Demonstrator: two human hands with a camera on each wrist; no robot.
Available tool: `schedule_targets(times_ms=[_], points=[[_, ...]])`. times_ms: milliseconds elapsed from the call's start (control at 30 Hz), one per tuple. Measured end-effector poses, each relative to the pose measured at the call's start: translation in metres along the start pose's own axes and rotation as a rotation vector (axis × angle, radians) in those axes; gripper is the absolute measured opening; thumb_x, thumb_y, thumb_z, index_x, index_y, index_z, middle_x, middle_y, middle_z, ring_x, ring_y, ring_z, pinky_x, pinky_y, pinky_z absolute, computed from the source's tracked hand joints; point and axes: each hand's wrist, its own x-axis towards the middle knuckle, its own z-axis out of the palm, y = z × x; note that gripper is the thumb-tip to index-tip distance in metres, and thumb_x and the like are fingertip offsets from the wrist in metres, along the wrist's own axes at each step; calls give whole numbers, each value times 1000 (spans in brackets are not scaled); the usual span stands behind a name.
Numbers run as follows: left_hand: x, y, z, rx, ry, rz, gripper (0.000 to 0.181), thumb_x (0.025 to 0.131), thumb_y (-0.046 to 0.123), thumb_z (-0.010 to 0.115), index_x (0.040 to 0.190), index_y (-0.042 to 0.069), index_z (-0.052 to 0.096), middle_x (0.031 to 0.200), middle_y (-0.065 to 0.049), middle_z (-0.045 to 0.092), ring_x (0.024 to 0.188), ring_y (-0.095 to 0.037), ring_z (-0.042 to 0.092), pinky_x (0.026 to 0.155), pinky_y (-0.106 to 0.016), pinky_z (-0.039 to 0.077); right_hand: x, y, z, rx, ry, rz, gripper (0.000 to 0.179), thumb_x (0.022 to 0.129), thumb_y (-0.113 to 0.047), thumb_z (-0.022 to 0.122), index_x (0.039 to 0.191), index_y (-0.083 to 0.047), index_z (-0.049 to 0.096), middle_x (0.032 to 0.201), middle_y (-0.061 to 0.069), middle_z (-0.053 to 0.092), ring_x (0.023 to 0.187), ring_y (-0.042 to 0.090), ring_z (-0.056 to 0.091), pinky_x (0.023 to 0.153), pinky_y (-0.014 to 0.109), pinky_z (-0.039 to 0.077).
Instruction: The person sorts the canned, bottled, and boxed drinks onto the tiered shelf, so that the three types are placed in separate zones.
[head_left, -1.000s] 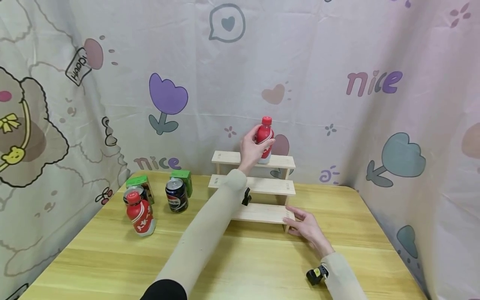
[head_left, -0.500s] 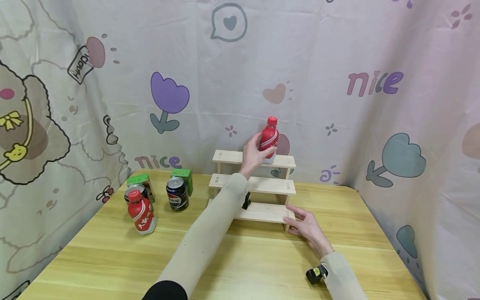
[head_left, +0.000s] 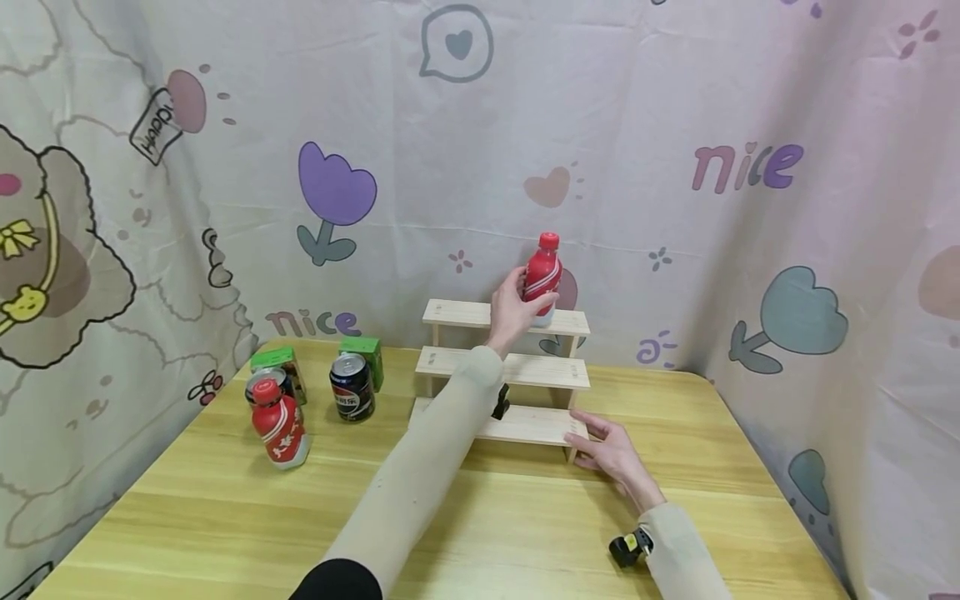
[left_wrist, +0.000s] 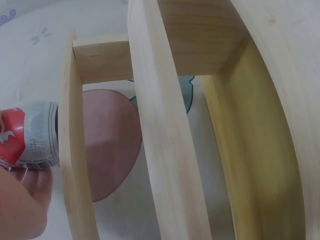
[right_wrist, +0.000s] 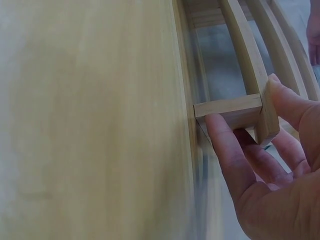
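Observation:
A red bottle [head_left: 543, 271] with a white base stands upright at the top board of a three-step wooden rack [head_left: 457, 312]. My left hand [head_left: 512, 310] grips it from the left, thumb across its front. In the left wrist view the bottle's pale base [left_wrist: 41, 132] meets the edge of the top board [left_wrist: 75, 150]. My right hand [head_left: 611, 454] holds the right end of the lowest step [head_left: 525, 425]. The right wrist view has its thumb [right_wrist: 287, 102] on the board and its fingers [right_wrist: 227, 150] against the end support [right_wrist: 230, 106].
On the table's left side stand a second red bottle [head_left: 281, 425], a dark can [head_left: 352, 387], another can [head_left: 258, 385] partly behind that bottle, and two green boxes [head_left: 363, 354]. A patterned curtain [head_left: 450, 167] hangs behind the wooden table [head_left: 225, 508].
My left hand has slid the red bottle a little to the right along the top board. The right hand keeps its hold on the rack's lowest step.

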Motion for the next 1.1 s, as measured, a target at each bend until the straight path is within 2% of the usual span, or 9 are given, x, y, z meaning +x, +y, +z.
schedule_targets(times_ms=[167,400,633,800,900,1033,1100], points=[[0,-1,2,28,2,3,66,82,39,80,137,20,49,128,-2,64,116,-18,60,101,-42,49,-1,-4,3,-2,26,26,60,87,-12,74,142,-8,51,153,33,28,119,39,59,83,39,58],[0,0,3,29,4,-10,65,82,39,79,136,21,49,128,-2,64,117,-18,60,101,-44,48,-1,-1,1,-20,-2,-3,66,85,-20,77,143,-8,49,152,37,26,113,32,64,82,37,58],[1,-1,2,7,-12,-16,66,82,39,80,137,20,48,129,-2,63,117,-18,59,103,-43,48,3,4,0,-20,15,37,70,79,-26,82,142,-16,53,155,27,30,124,36,57,82,32,58],[-2,-3,-2,-52,-44,-18,67,82,36,80,139,19,47,131,-4,62,118,-19,59,102,-41,49,1,1,2,-28,23,20,67,83,-21,79,143,-12,51,153,30,30,117,36,62,82,36,58],[-3,-4,-7,-59,-35,-5,64,83,35,79,137,19,49,129,-5,64,115,-18,61,99,-37,51,0,-2,3,-26,22,24,64,85,-17,77,143,-11,50,153,30,29,115,37,62,83,38,58],[-4,-4,-14,-72,-5,36,53,85,34,78,131,19,56,123,-3,67,112,-17,62,97,-36,51,-1,-2,3,-34,11,-5,64,86,-17,76,143,-8,49,153,34,26,128,46,49,84,38,57],[-6,-4,-18,-87,8,48,48,85,33,77,128,20,58,120,-2,67,111,-17,63,96,-36,51,-1,-1,3,-42,1,-15,66,85,-20,77,144,-9,49,153,34,26,129,46,47,83,36,58]])
